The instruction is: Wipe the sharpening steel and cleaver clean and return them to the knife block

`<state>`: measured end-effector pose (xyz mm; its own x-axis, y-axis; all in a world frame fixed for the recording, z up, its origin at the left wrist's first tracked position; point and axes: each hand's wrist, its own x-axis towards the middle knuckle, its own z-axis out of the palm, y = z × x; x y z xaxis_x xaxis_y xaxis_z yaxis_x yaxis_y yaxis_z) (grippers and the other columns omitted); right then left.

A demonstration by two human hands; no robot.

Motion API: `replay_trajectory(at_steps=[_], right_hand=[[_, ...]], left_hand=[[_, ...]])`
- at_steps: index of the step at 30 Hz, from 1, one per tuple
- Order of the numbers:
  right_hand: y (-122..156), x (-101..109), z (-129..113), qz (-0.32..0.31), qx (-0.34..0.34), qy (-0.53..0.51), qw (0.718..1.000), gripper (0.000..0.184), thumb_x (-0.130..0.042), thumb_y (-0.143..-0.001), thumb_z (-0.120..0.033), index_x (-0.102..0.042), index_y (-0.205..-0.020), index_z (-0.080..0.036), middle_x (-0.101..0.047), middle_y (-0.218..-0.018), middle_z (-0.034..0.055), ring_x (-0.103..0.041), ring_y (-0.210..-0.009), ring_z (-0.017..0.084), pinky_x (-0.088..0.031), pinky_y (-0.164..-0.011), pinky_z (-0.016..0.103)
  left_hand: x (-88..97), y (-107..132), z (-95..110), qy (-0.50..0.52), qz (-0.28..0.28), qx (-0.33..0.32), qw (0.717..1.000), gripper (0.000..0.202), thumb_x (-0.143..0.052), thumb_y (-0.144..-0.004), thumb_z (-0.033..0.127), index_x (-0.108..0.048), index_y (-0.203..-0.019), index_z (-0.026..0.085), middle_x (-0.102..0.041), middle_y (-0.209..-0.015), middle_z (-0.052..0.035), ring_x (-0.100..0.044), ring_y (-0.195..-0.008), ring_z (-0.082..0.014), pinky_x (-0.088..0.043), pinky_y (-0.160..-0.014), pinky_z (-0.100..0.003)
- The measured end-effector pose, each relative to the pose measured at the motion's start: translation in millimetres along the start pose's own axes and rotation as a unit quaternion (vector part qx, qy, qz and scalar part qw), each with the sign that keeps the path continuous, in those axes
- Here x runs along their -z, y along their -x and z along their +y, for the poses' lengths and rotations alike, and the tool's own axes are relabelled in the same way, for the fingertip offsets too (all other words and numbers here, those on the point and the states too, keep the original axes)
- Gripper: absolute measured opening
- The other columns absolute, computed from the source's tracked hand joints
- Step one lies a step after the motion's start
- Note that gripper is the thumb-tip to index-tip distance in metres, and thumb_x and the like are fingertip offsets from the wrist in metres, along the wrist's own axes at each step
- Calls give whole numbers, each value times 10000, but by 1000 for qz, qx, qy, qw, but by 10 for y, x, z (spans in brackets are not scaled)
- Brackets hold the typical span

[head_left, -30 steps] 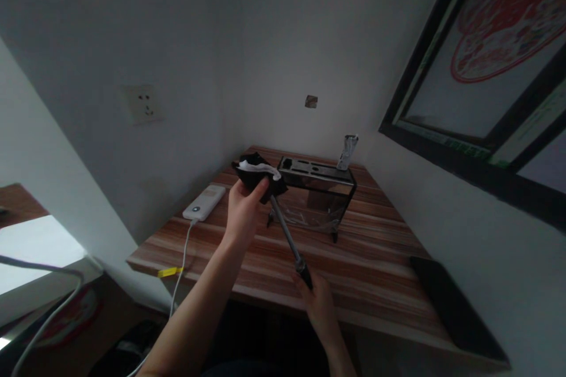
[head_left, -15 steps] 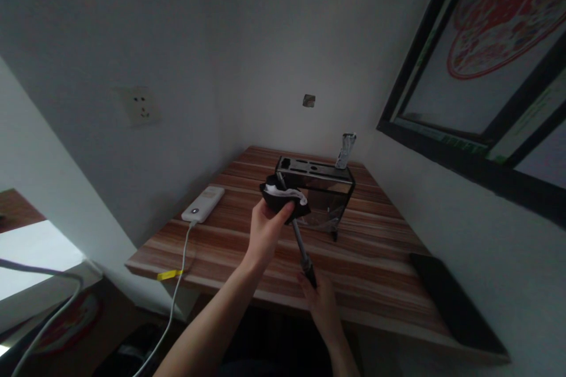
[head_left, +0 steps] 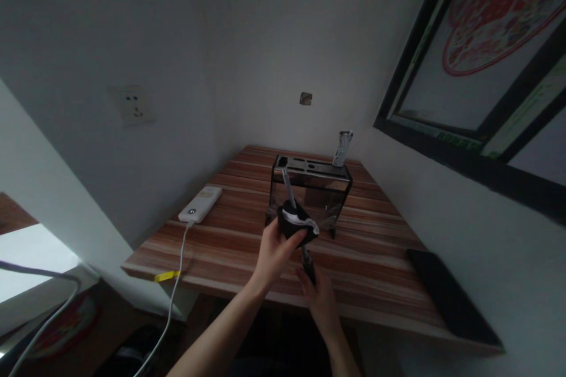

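Observation:
My left hand [head_left: 274, 253] is closed around a folded black cloth [head_left: 294, 225] with a white strip showing. The cloth is wrapped about a long thin metal rod [head_left: 288, 185] with a dark handle; whether it is a sharpening steel or a narrow blade I cannot tell. My right hand [head_left: 322, 297] grips that dark handle [head_left: 309, 271] near the table's front edge. The rod slants up and away, its tip overlapping the upper left of a clear-sided knife stand [head_left: 327, 172] in view. A grey, shiny upright piece [head_left: 342, 148] stands at the stand's right end.
The wood-grain table [head_left: 371, 271] fills a corner between walls. On its left lies a white power bank [head_left: 200, 204] with a white cable [head_left: 179, 271] running off the front edge past a yellow tag [head_left: 167, 276]. A flat black object [head_left: 451, 294] lies along the right edge.
My left hand has slid the cloth down the rod toward the handle, baring more of the upper rod. My right hand stays on the handle. The view has shifted slightly.

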<state>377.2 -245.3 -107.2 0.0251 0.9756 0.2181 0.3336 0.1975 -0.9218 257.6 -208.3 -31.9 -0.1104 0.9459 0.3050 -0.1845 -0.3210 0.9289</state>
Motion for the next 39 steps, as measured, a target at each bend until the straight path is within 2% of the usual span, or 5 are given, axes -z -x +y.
replay_trajectory(at_steps=[3, 7, 17, 29, 39], right_hand=[[-7, 3, -1, -7, 2, -9, 1000, 457, -512, -798, -542, -687, -912, -135, -705, -824, 95, -645, -772, 260, -476, -711, 310], [-26, -2, 10, -14, 5, -16, 1000, 464, -504, -800, -550, -695, -871, -133, -714, -805, 98, -658, -753, 265, -485, -674, 299], [-32, -7, 41, 0, 27, -8, 1000, 419, -523, -812, -500, -697, -924, -137, -722, -849, 117, -662, -836, 284, -500, -708, 313], [-38, -15, 16, -28, 26, 6, 999, 404, -522, -823, -498, -694, -964, -161, -722, -911, 96, -665, -873, 276, -490, -754, 309], [-20, -34, 23, -13, 35, 39, 999, 405, -537, -814, -503, -702, -954, -161, -726, -890, 110, -674, -855, 278, -499, -769, 325]], left_hand=[[7, 79, -86, -27, -15, 9, 999, 250, -715, -667, 278, -645, -856, 130, -692, -843, -62, -624, -808, -191, -479, -741, -259], [-3, 179, -183, -29, -41, 19, 999, 258, -704, -674, 257, -632, -889, 135, -684, -862, -57, -619, -826, -188, -472, -760, -253], [5, 230, -271, -41, -40, 6, 998, 308, -685, -691, 235, -599, -973, 146, -674, -935, -65, -613, -898, -192, -458, -818, -263], [89, 75, -138, -24, 28, -3, 999, 293, -709, -672, 286, -630, -916, 146, -694, -905, -61, -636, -854, -193, -486, -772, -260], [269, -283, 214, 36, 87, -38, 995, 348, -739, -633, 297, -640, -915, 119, -692, -918, -70, -637, -861, -194, -487, -805, -288]])
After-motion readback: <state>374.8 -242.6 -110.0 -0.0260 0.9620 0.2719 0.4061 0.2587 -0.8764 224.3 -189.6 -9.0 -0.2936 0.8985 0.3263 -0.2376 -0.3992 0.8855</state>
